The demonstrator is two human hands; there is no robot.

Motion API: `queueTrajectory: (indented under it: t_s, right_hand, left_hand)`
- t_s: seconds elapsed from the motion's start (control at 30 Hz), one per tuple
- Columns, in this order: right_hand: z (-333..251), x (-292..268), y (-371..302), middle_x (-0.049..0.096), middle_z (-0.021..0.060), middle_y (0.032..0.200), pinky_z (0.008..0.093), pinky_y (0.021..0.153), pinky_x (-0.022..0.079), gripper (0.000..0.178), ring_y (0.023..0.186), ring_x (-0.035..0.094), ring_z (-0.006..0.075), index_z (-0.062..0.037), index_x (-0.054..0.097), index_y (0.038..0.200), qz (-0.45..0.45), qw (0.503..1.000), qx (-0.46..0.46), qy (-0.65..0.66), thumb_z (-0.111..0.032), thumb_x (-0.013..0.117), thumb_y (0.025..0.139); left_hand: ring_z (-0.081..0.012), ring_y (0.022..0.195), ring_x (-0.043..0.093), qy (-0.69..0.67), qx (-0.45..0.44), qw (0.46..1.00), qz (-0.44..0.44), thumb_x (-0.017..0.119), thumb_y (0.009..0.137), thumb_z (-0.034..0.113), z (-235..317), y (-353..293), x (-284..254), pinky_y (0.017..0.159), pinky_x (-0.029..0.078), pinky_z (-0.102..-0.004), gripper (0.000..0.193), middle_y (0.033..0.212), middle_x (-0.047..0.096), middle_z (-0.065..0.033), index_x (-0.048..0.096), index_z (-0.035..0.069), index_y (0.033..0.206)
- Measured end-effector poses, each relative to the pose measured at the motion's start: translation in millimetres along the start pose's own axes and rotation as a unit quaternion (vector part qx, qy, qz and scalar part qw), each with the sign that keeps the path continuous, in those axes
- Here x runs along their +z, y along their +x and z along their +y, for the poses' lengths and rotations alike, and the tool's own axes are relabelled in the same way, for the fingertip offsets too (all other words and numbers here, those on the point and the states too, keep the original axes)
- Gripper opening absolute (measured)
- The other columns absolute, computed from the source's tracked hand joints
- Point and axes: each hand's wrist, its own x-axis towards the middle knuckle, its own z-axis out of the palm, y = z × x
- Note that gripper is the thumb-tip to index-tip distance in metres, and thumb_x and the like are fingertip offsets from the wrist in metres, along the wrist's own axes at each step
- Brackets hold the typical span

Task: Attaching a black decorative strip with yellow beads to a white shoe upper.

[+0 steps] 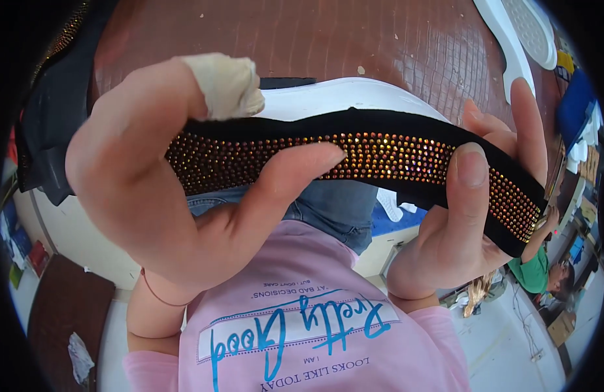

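Observation:
A black strap (393, 157), covered with rows of orange-gold rhinestones, stretches between my two hands in a shallow arch. My left hand (165, 209) grips its left part, the thumb lying along the stones. A pale wrapping covers that hand's index fingertip, which is at the strap's upper edge. My right hand (459, 215) pinches the right part, thumb in front and other fingers mostly behind; the strap's tail end hangs past it. Just beyond the strap lies a white curved sole-like piece (354, 91), partly hidden by it.
The brown, scuffed tabletop (302, 39) spreads ahead. White sole-shaped pieces (511, 46) lie at its far right. Black material (53, 111) hangs at the left edge. A person in green (534, 271) is off to the right. At lower left is a dark brown surface (70, 294).

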Motion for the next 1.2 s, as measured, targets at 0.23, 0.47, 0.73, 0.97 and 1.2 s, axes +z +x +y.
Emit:
queueTrajectory:
  t_s: [0.23,0.47,0.73,0.97,1.2]
  right_hand:
    - [-0.6,7.8,2.9,0.068,0.0108,0.091,0.0208,0.071,0.053,0.043,0.071,0.062,0.015,-0.0008,0.057,0.124,0.031,0.999,-0.011,-0.023,-0.012,0.063,0.082]
    - [2.6,4.9,4.4,0.067,0.0081,0.088,0.0212,0.068,0.054,0.042,0.069,0.063,0.0153,-0.0036,0.059,0.122,0.035,0.999,0.005,0.006,-0.011,0.066,0.081]
    - [-5.3,19.4,-1.8,0.068,0.0077,0.086,0.0229,0.066,0.055,0.044,0.069,0.064,0.0155,-0.0048,0.059,0.122,0.032,0.997,0.037,0.06,-0.012,0.069,0.08]
    - [-8.7,23.2,0.9,0.067,0.0071,0.085,0.0223,0.067,0.054,0.044,0.069,0.064,0.0154,-0.0056,0.059,0.122,0.028,0.998,0.036,0.047,-0.012,0.069,0.079]
    - [-0.6,18.0,2.8,0.065,0.0056,0.083,0.0239,0.07,0.053,0.044,0.076,0.063,0.0159,-0.0064,0.06,0.122,0.02,0.998,-0.02,-0.048,-0.012,0.067,0.079]
  left_hand:
    - [-0.0217,0.078,0.06,-0.037,-0.016,0.992,0.116,0.081,0.068,0.003,-9.5,-3.2,17.1,0.075,0.052,-0.0307,0.055,0.098,0.065,-0.0111,0.048,0.001,0.113]
    - [-0.0232,0.08,0.062,0.009,0.04,0.998,0.056,0.08,0.068,0.001,-7.1,-2.0,11.8,0.075,0.053,-0.0303,0.052,0.099,0.066,-0.0136,0.051,-0.001,0.111]
    - [-0.0249,0.082,0.065,0.062,0.103,0.993,-0.019,0.079,0.067,-0.002,-16.0,-6.1,-8.3,0.075,0.055,-0.0299,0.049,0.1,0.067,-0.0165,0.055,-0.003,0.11]
    - [-0.026,0.083,0.066,0.056,0.137,0.988,-0.044,0.079,0.066,-0.004,-14.7,2.8,-8.0,0.074,0.056,-0.0286,0.049,0.101,0.067,-0.018,0.056,-0.004,0.109]
    - [-0.0259,0.085,0.067,0.028,0.064,0.997,-0.019,0.08,0.063,-0.005,0.0,4.9,3.0,0.075,0.056,-0.0283,0.053,0.1,0.067,-0.018,0.056,-0.004,0.111]
